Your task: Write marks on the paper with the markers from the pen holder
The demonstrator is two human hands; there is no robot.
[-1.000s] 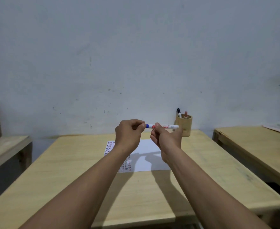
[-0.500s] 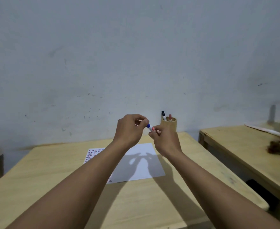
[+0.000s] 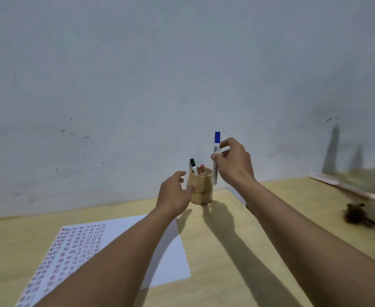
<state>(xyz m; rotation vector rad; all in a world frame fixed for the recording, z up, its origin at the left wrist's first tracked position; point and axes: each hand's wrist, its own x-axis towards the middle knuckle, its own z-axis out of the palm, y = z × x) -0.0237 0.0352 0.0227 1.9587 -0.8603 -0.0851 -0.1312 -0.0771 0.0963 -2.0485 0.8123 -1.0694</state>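
Observation:
My right hand (image 3: pixel 234 165) grips a white marker with a blue cap (image 3: pixel 216 151), held upright, cap on top, just right of and above the bamboo pen holder (image 3: pixel 201 187). A black-capped marker (image 3: pixel 193 166) and a red marker (image 3: pixel 202 169) stand inside the holder. My left hand (image 3: pixel 174 192) hovers at the holder's left side with fingers spread; whether it touches the holder is unclear. The white paper (image 3: pixel 168 251) lies on the wooden table (image 3: pixel 226 251), its left part covered with rows of small coloured marks, partly hidden by my left forearm.
A plain grey wall (image 3: pixel 182 74) stands right behind the holder. A second wooden table (image 3: pixel 314 196) sits to the right across a narrow gap, carrying a dark clump (image 3: pixel 356 214) and a flat pale strip (image 3: pixel 345 189).
Both hands held the marker level and pressed its blue cap on. Now my right hand alone holds it upright by the holder; my left hand has let go and moved beside the holder.

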